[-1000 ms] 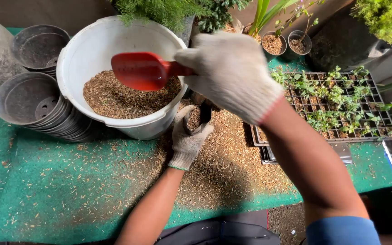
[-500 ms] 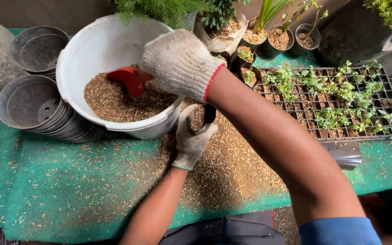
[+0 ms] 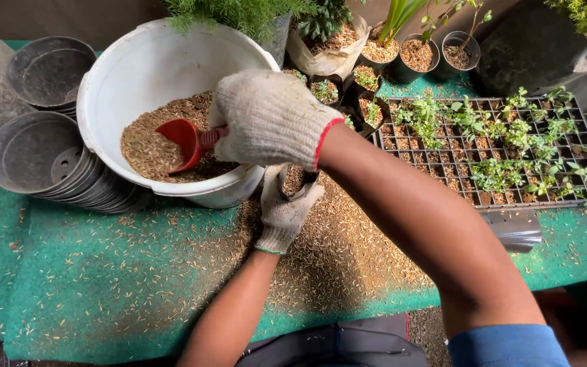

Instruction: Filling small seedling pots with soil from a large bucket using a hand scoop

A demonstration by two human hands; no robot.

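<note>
Right hand (image 3: 271, 120), in a white knit work glove with a red cuff edge, closed in a fist around the handle of a small red plastic scoop (image 3: 186, 142). Scoop bowl sits low inside the large round white plastic bucket (image 3: 103, 75), its front edge dug into the brown husk-like potting mix (image 3: 145, 139) that covers the bucket floor; open side of the scoop faces the camera, tilted. Left hand (image 3: 282, 207), in a matching white knit glove, wrapped around a small black plastic nursery bag (image 3: 295, 180) that stands just beside the bucket's near wall, touching or nearly touching it; the bag's mouth is open and shows husk mix inside. Fingers curl round the bag's side, thumb on the near edge. Both rest on a green textured mat (image 3: 69, 285) covering the table, with a thick scatter of spilled husk (image 3: 334, 251) around the left hand and thinner scatter toward the left. Left of the bucket: two stacks of empty round black plastic pots (image 3: 35, 156), lying tipped with their mouths up. Right of the hands: a black plastic seedling tray (image 3: 490, 153) with small green seedlings in its cells. Behind it, several small black pots with husk mix and plants (image 3: 417, 56). Blue sleeve (image 3: 507, 345) visible on the right upper arm.
</note>
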